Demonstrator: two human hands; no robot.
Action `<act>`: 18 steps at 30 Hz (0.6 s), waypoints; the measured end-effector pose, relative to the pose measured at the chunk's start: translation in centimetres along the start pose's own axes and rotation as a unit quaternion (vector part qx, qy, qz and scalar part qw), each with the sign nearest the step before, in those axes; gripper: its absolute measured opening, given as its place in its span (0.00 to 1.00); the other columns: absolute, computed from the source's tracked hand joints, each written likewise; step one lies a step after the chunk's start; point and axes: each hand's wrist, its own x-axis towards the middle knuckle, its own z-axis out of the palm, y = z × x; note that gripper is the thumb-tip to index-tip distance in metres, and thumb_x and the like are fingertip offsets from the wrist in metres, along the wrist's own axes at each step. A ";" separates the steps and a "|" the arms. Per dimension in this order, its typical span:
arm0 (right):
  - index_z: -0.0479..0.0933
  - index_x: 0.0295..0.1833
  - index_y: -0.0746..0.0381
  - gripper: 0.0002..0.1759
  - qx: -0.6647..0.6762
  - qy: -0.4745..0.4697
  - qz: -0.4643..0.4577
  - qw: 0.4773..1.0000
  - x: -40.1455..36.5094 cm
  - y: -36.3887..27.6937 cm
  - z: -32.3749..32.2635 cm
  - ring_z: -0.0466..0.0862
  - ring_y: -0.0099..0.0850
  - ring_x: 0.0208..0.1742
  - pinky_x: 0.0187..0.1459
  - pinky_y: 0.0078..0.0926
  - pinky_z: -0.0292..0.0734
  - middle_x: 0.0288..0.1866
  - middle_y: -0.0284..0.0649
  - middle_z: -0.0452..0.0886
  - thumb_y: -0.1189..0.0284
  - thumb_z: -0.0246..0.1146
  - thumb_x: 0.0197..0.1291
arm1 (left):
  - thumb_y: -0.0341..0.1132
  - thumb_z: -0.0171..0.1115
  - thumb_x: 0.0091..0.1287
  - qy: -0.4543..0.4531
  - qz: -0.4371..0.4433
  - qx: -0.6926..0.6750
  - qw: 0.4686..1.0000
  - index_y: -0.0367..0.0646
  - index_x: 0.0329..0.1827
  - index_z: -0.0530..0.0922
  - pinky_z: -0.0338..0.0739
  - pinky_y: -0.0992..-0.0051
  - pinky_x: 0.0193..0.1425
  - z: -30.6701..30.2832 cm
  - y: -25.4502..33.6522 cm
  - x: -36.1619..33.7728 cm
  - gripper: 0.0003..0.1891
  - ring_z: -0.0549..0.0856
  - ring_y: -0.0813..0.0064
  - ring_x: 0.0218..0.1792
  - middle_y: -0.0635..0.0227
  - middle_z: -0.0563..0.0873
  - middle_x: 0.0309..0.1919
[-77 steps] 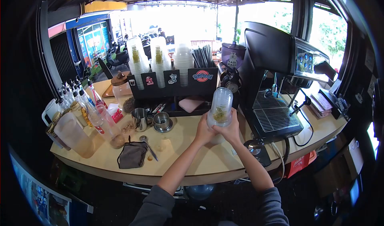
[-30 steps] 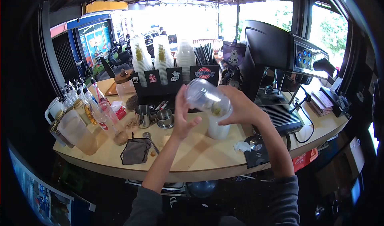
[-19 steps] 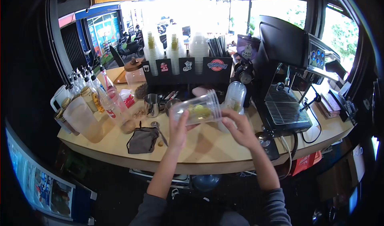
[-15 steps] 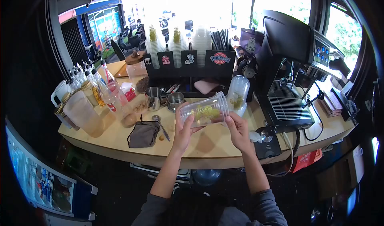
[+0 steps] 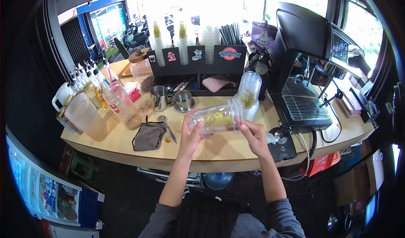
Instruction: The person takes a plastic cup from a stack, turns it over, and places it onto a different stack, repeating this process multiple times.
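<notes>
The clear plastic cup [image 5: 216, 119] bears a yellow-green print (the cloth [image 5: 147, 136] is grey-brown).

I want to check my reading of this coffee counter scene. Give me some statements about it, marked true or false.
1. The left hand and the right hand hold a clear plastic cup on its side above the counter. True.
2. The clear plastic cup is full of dark coffee. False: no liquid shows in it, only a yellow-green print on its wall.
3. A grey cloth lies on the counter, on the left hand's side. True.
4. The espresso machine stands at the left end of the counter. False: it stands at the right end.
5. The right hand grips a metal pitcher. False: the metal pitcher stands untouched on the counter.
</notes>
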 end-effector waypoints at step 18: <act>0.76 0.55 0.73 0.17 -0.005 -0.005 0.006 1.000 0.0 -1.8 -0.8 0.85 0.32 0.47 0.53 0.29 0.78 0.43 0.47 0.85 0.70 0.55 0.69 | 0.39 0.62 0.66 -0.049 0.008 0.005 0.999 0.46 0.68 0.57 0.81 0.59 0.56 0.7 -0.4 0.9 0.31 0.79 0.64 0.57 0.60 0.72 0.59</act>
